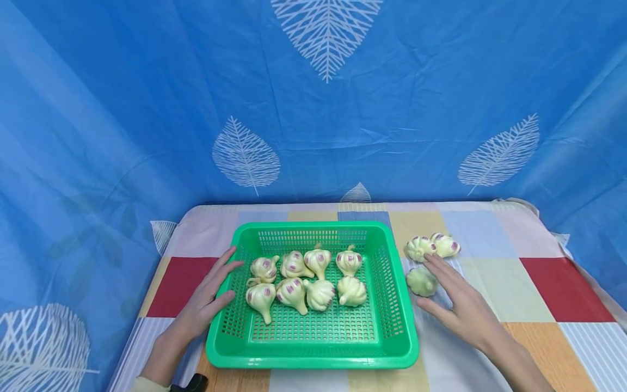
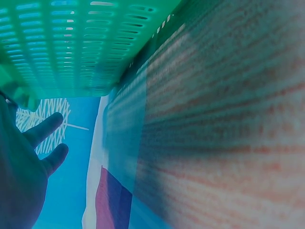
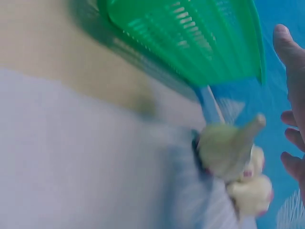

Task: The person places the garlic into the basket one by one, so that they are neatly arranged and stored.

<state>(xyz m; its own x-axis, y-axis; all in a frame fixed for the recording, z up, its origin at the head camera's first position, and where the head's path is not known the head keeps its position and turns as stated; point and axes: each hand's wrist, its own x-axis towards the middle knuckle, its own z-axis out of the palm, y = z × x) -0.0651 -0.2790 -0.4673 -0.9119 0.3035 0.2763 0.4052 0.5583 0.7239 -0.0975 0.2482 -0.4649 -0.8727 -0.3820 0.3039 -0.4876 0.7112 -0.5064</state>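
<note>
A green perforated plastic basket [image 1: 313, 362] holds several garlic bulbs [image 1: 320, 295], grouped mostly in two rows toward its back and left. Along its left rim lies my left hand [image 1: 203, 305], fingers spread and extended; whether it touches the rim is hard to tell. To the right of the basket, my right hand [image 1: 458, 307] hovers with loose fingers beside a garlic bulb [image 1: 420, 281]. Two more bulbs, one nearer the basket [image 1: 419, 248] and one farther right [image 1: 446, 245], lie behind that one. In the right wrist view the fingers stand apart from the garlic [image 3: 224, 148].
A patchwork checked cloth [image 1: 509, 288] covers the table. Blue curtains [image 1: 313, 136] with white leaf prints hang behind and at both sides. A dark object [image 1: 193, 383] shows at my left wrist, by the bottom edge.
</note>
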